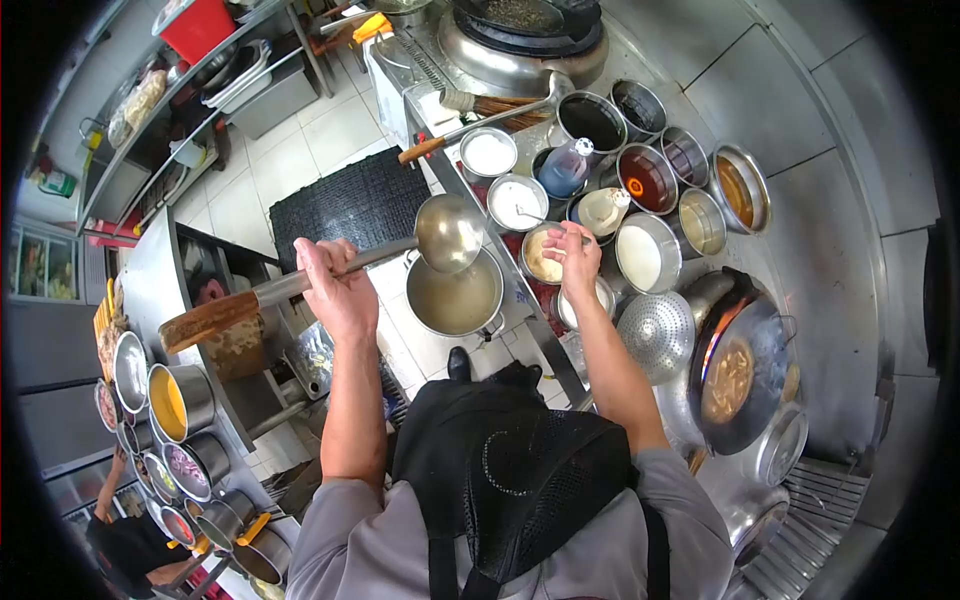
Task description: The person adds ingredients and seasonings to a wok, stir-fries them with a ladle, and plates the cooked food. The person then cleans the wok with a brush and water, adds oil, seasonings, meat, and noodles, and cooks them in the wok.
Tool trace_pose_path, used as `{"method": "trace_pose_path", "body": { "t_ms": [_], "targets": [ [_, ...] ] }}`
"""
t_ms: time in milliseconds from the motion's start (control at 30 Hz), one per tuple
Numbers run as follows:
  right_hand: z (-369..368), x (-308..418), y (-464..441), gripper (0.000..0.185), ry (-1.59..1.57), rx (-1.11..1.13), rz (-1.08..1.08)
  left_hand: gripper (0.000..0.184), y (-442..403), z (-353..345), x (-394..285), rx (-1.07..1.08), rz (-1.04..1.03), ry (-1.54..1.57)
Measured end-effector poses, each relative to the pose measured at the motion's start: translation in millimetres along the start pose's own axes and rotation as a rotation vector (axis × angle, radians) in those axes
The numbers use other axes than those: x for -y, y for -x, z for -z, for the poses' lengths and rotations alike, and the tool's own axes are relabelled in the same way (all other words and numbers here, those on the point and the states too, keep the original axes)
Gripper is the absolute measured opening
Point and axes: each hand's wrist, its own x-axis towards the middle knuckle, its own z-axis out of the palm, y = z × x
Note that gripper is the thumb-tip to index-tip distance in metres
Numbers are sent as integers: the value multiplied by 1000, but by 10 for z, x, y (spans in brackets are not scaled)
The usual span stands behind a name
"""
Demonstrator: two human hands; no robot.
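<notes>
My left hand (338, 285) is wrapped round the shaft of a big ladle (447, 235). Its metal bowl hangs over a pot of cloudy liquid (456, 295), and its wooden handle end points left. With closed fingers, my right hand (572, 262) grips a thin-handled small spoon (535, 216) that reaches into a tub of white powder (512, 202). Below that hand stands a tub of pale yellowish powder (543, 252). A bowl of white liquid (645, 252) is just right of it.
A wok (740, 375) with food sits over flame at the right, near a perforated strainer (655, 336). Sauce pots (647, 178) and squeeze bottles (566, 166) crowd the counter. Another ladle (480, 130) lies behind. Ingredient pots (180, 402) line the left, where another person (125, 545) stands.
</notes>
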Motion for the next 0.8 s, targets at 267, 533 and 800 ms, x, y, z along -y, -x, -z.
{"method": "trace_pose_path", "body": {
  "t_ms": [267, 533, 800],
  "targets": [
    [127, 212, 102, 43, -173, -11, 1, 42, -52, -72, 69, -39, -18, -4],
    [426, 726, 437, 34, -48, -11, 139, 42, -66, -200, 259, -72, 66, 143],
    [667, 215, 500, 32, 426, 2, 98, 42, -31, -61, 206, -98, 108, 69]
  ]
}}
